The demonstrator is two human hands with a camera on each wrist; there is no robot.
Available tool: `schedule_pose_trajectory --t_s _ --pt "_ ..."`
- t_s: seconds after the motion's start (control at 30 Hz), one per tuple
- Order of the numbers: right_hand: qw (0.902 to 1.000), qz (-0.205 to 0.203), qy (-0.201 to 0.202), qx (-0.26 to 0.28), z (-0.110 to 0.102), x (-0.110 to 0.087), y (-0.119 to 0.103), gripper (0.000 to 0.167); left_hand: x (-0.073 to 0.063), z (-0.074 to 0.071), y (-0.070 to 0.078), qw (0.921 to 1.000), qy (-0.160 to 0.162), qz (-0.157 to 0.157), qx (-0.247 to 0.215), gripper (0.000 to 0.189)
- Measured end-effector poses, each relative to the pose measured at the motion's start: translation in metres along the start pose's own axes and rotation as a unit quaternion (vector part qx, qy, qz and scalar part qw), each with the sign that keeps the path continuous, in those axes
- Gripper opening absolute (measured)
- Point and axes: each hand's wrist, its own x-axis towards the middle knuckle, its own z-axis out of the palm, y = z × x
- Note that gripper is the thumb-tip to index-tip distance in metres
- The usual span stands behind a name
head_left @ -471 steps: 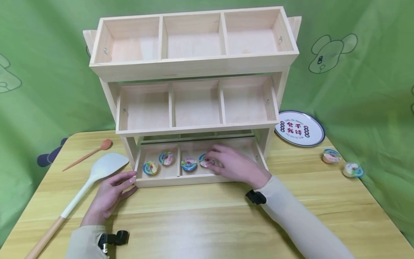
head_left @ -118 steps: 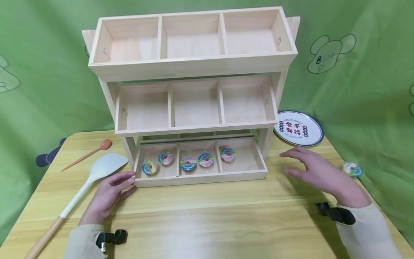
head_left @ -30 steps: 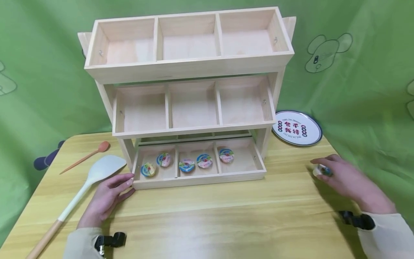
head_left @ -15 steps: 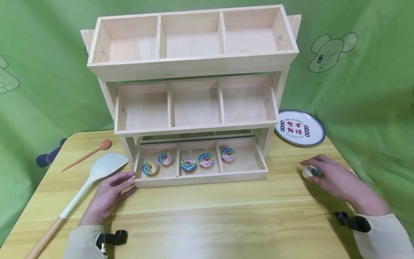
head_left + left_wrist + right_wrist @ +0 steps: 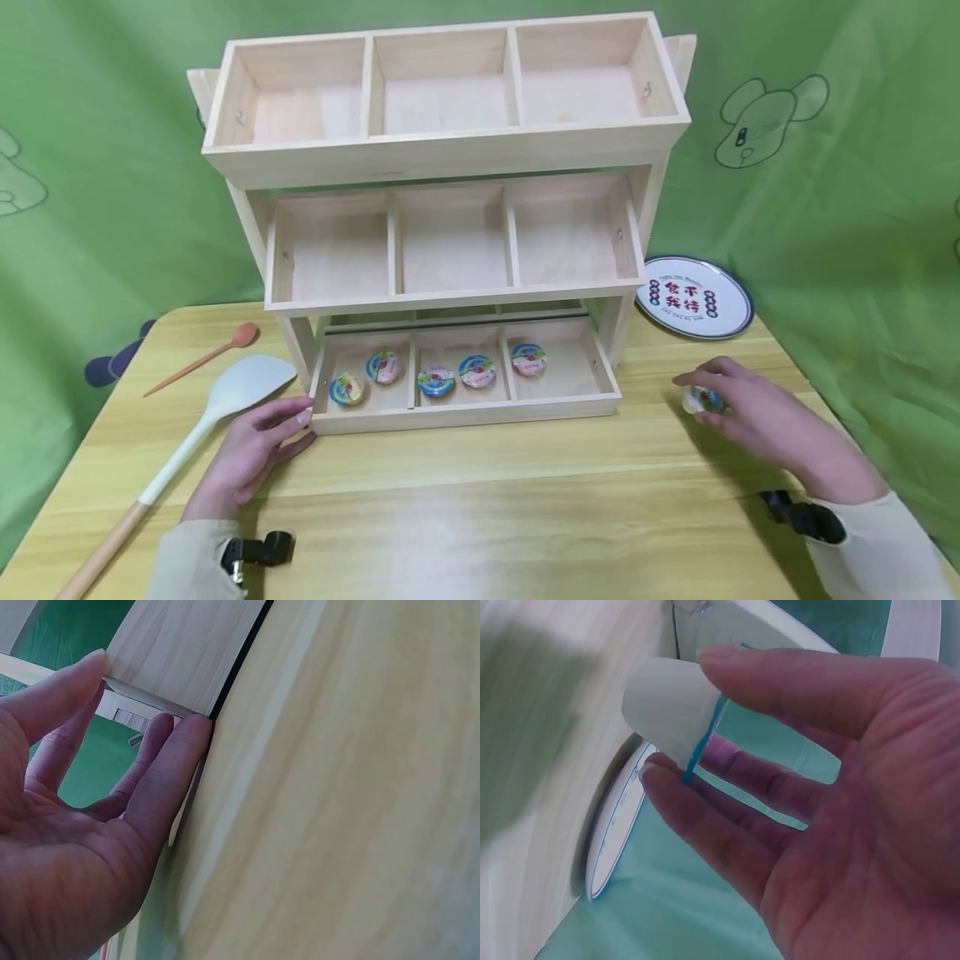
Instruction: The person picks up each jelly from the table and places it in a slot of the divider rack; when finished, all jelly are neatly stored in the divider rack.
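Observation:
In the head view, my right hand point(image 5: 772, 421) is right of the wooden rack, pinching a small jelly cup point(image 5: 701, 400) between thumb and fingers. The right wrist view shows the cup's pale body point(image 5: 667, 705) and its blue rim. My left hand point(image 5: 251, 454) touches the front left corner of the bottom drawer point(image 5: 465, 414) with its fingertips. The left wrist view has these fingers point(image 5: 169, 772) fairly straight against the drawer's end point(image 5: 184, 656). Several jelly cups lie inside: two in the left compartment, two in the middle, one pink cup point(image 5: 529, 359) in the right.
Above the drawer stand the middle tray point(image 5: 453, 293) and top tray point(image 5: 450, 154) of the rack, each with three bare compartments. A white plate point(image 5: 693, 325) lies behind at right. A white spatula point(image 5: 243, 387) and an orange spoon point(image 5: 242, 336) lie at left.
Since the oldest frame, a pink cup has come into the drawer's right compartment. My right hand has picked up the last cup at the table's right edge and moved it left. The left hand stays.

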Motion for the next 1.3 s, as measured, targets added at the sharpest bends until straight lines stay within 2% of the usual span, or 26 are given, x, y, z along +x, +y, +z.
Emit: schedule_pose_trajectory --t_s 0.23,0.4,0.63,0.93,1.3 --pt "0.9999 -0.012 0.006 -0.007 -0.003 -0.001 -0.012 0.045 0.002 0.0 0.001 1.0 -0.005 0.0 -0.005 0.031" --pt "0.9985 -0.047 0.025 -0.01 -0.005 0.001 -0.02 0.044 0.002 0.0 0.001 1.0 -0.003 0.0 -0.008 0.028" --pt "0.9974 -0.068 0.023 -0.005 -0.01 0.008 -0.034 0.043 0.002 0.0 0.0 0.9999 -0.005 0.0 -0.013 0.025" --pt "0.992 -0.114 0.054 -0.01 -0.012 0.024 -0.056 0.044 0.0 -0.001 0.001 0.9999 -0.006 0.0 -0.008 0.028" --pt "0.989 -0.144 0.031 0.016 -0.007 0.047 -0.077 0.046 0.0 -0.001 0.0 0.9999 -0.004 -0.003 -0.01 0.028"
